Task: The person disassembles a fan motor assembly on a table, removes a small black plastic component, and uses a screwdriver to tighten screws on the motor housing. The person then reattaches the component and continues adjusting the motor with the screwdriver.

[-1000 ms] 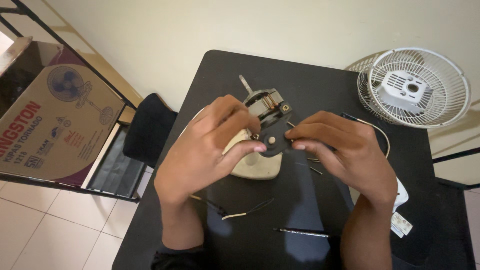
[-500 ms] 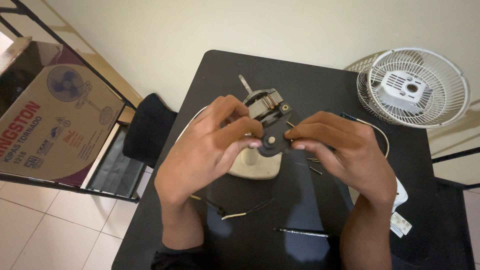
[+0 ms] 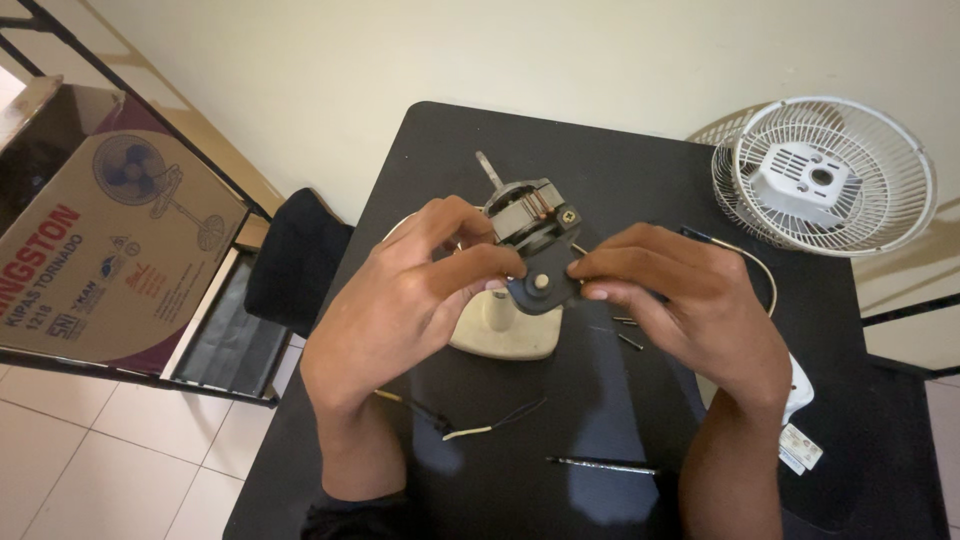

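Observation:
My left hand (image 3: pixel 410 295) and my right hand (image 3: pixel 690 300) meet over the middle of a black table (image 3: pixel 600 170). Between their fingertips they pinch a small black plastic cover (image 3: pixel 543 290) with a pale round stud in it. Just behind it stands a fan motor (image 3: pixel 530 215) with copper windings and a metal shaft pointing away from me. The motor sits on a cream plastic housing (image 3: pixel 505 330), partly hidden by my left hand.
Loose wires (image 3: pixel 470 425) and a thin dark screwdriver (image 3: pixel 600 465) lie near the table's front. Small screws (image 3: pixel 628 335) lie by my right hand. A white fan grille (image 3: pixel 835 175) rests at the back right. A cardboard fan box (image 3: pixel 100 250) stands left on a metal rack.
The black cover has been turned slightly between my fingers; both hands stay in nearly the same place over the motor.

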